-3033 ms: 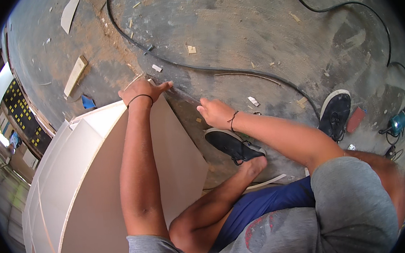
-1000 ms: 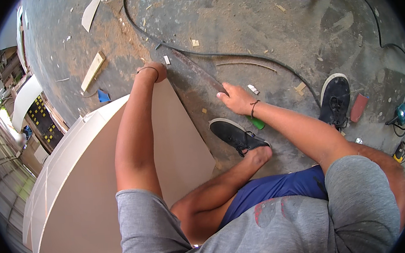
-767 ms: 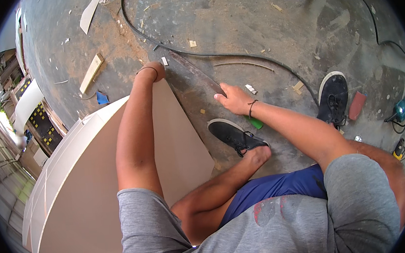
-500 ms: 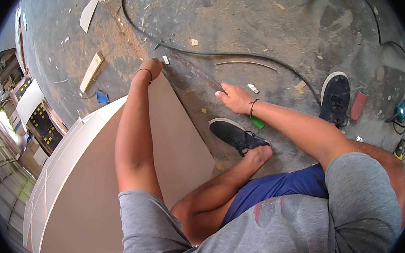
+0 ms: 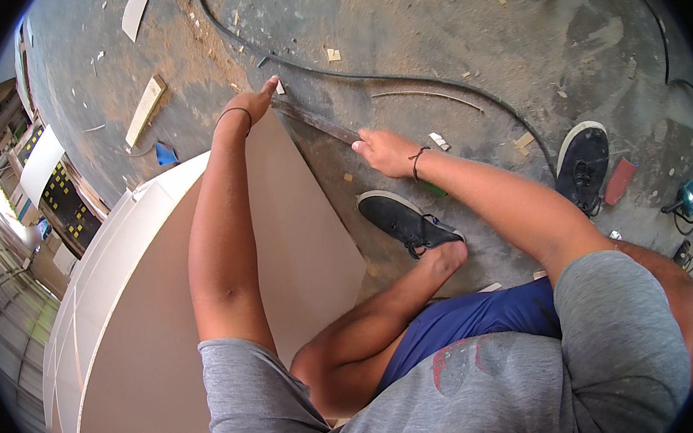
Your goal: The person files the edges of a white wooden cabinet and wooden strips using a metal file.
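A large pale board [image 5: 296,196] stands at my left, its far corner and straight right edge toward the floor ahead. At that corner my left hand [image 5: 256,103] has its fingers stretched forward, with nothing visibly held. My right hand [image 5: 388,153] is closed around a long, narrow, flat metal tool like a file [image 5: 316,123]. The tool slants forward and left, its far end close to the board's corner and my left hand. Under my right wrist shows a bit of green [image 5: 435,189], mostly hidden; I cannot tell whether it belongs to the tool.
A black cable [image 5: 352,75] crosses the concrete floor beyond my hands. Wood offcuts [image 5: 145,112], chips and sawdust lie around. A blue scrap [image 5: 166,153] is left of the board. At the right are my shoe [image 5: 582,161], a reddish cylinder [image 5: 620,180] and a teal power tool [image 5: 692,196].
My left hand has shifted slightly forward and its fingers have straightened. The right hand and the file-like tool have moved left, and the tool lies at a flatter slant.
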`<state>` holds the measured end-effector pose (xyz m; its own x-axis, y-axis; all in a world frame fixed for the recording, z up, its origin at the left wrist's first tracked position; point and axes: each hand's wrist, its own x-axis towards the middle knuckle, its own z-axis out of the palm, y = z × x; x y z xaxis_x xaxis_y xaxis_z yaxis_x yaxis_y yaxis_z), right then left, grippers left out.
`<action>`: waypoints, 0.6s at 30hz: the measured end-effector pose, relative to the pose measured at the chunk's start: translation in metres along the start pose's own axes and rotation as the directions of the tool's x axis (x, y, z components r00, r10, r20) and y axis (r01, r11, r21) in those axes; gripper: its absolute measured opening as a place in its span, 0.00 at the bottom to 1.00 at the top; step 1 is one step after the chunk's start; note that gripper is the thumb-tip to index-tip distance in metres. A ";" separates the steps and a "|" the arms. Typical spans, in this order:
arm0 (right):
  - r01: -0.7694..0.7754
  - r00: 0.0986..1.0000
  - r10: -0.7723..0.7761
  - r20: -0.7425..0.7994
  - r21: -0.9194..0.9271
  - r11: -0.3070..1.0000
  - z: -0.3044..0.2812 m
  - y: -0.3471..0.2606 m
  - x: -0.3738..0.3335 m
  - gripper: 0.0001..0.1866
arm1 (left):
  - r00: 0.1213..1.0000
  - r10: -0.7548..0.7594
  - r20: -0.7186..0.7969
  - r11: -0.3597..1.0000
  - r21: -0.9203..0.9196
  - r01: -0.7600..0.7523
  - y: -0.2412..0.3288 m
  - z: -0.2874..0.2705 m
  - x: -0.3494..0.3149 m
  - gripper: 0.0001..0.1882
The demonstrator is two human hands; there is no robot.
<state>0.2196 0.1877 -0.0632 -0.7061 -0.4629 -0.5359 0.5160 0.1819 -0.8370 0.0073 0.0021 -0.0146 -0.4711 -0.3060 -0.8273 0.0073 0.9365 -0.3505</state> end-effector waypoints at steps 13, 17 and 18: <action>-0.016 1.000 0.016 -0.017 -0.006 1.000 0.007 -0.018 -0.007 0.18 | 0.991 -0.092 0.097 0.952 0.301 0.059 0.010 -0.002 -0.004 0.48; 0.006 1.000 -0.006 0.004 -0.005 1.000 0.007 -0.016 -0.001 0.18 | 0.981 -0.163 0.105 0.941 0.315 0.123 0.013 -0.002 0.000 0.47; 0.007 1.000 -0.007 0.014 -0.024 1.000 0.007 -0.017 0.001 0.18 | 0.984 -0.150 0.093 0.937 0.331 0.111 0.010 0.000 0.002 0.46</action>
<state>0.2135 0.1780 -0.0487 -0.7029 -0.4761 -0.5285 0.4990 0.1994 -0.8434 0.0065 0.0111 -0.0193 -0.3831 -0.4571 -0.8027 0.2466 0.7868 -0.5658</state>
